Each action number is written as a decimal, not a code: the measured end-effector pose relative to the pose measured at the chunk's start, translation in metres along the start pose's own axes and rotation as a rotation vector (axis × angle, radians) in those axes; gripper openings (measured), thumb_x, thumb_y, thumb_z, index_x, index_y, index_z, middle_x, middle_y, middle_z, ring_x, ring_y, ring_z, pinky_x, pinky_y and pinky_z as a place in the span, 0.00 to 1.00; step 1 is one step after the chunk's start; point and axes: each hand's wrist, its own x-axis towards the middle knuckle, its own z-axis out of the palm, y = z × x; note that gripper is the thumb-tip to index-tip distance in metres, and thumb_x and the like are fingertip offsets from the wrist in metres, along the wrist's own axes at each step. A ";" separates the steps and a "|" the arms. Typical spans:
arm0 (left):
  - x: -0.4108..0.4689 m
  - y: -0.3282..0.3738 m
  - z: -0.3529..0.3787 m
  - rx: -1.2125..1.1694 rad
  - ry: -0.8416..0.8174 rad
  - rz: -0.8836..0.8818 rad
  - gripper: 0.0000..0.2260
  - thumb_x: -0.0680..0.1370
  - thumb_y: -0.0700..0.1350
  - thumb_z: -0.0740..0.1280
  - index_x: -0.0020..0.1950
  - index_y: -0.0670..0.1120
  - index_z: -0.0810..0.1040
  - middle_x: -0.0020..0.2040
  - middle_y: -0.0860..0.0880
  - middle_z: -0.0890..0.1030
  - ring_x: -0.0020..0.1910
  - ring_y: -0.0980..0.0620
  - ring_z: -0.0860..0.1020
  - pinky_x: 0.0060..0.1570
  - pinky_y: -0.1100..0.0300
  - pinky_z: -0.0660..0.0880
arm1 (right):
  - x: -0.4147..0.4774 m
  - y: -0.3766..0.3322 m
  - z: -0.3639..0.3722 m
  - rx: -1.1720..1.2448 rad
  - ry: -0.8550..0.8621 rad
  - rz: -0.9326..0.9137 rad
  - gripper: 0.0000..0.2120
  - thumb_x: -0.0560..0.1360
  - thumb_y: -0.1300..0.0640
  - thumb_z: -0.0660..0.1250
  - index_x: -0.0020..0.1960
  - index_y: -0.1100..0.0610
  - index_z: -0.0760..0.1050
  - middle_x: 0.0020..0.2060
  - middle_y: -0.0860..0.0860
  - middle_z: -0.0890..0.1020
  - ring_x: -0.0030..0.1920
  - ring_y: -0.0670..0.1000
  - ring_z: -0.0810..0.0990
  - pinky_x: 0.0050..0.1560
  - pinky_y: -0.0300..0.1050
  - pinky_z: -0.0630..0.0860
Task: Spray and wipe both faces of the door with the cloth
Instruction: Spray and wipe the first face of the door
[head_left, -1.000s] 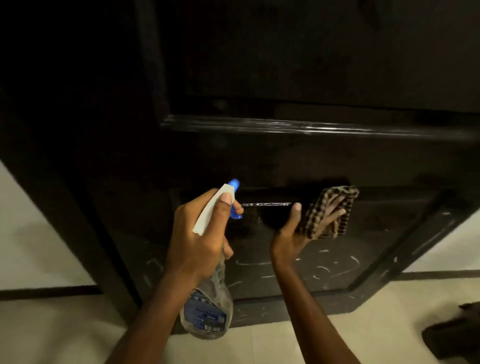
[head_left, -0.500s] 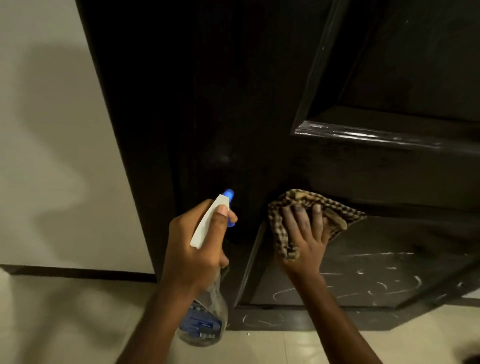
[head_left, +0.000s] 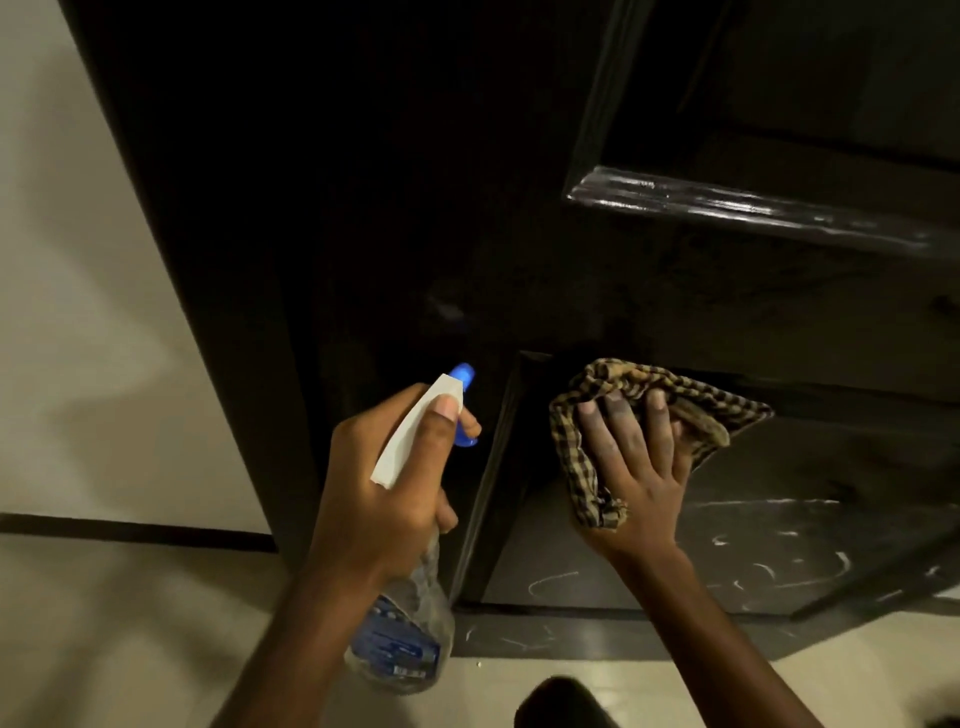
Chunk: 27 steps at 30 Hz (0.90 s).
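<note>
The dark wooden door (head_left: 467, 234) fills most of the view, with a glossy panel ledge at upper right and a lower panel streaked with pale marks. My left hand (head_left: 384, 483) grips a clear spray bottle (head_left: 405, 639) with a white and blue trigger head, its nozzle pointing at the door. My right hand (head_left: 634, 467) presses a checked brown cloth (head_left: 675, 395) flat against the top left corner of the lower panel, fingers spread straight over it.
A pale wall (head_left: 78, 260) with a dark skirting strip lies left of the door. Light floor tiles (head_left: 130, 623) run along the bottom. A dark rounded shape (head_left: 561, 701) shows at the bottom edge.
My right hand with the cloth moved from the middle of the lower panel to its top left corner. The view swung left. The spray bottle stayed in my left hand.
</note>
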 end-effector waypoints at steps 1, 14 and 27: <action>-0.001 -0.002 0.003 -0.013 0.003 0.007 0.20 0.79 0.58 0.56 0.48 0.46 0.81 0.33 0.51 0.82 0.20 0.50 0.76 0.23 0.49 0.76 | 0.000 0.000 0.000 0.002 0.002 -0.002 0.27 0.84 0.40 0.46 0.82 0.44 0.50 0.74 0.50 0.65 0.81 0.49 0.46 0.79 0.48 0.42; -0.024 -0.052 0.054 -0.082 0.039 0.152 0.21 0.80 0.54 0.54 0.47 0.41 0.80 0.45 0.45 0.85 0.19 0.41 0.75 0.22 0.47 0.75 | -0.033 0.035 0.013 0.070 0.150 -0.121 0.28 0.84 0.40 0.44 0.79 0.51 0.59 0.78 0.48 0.60 0.81 0.52 0.50 0.75 0.57 0.56; -0.106 -0.094 0.099 -0.054 0.088 0.228 0.25 0.81 0.57 0.55 0.48 0.36 0.78 0.44 0.42 0.85 0.22 0.41 0.74 0.24 0.53 0.75 | -0.077 0.058 -0.023 1.247 0.154 0.305 0.21 0.83 0.52 0.61 0.75 0.44 0.68 0.66 0.36 0.76 0.68 0.38 0.73 0.73 0.47 0.69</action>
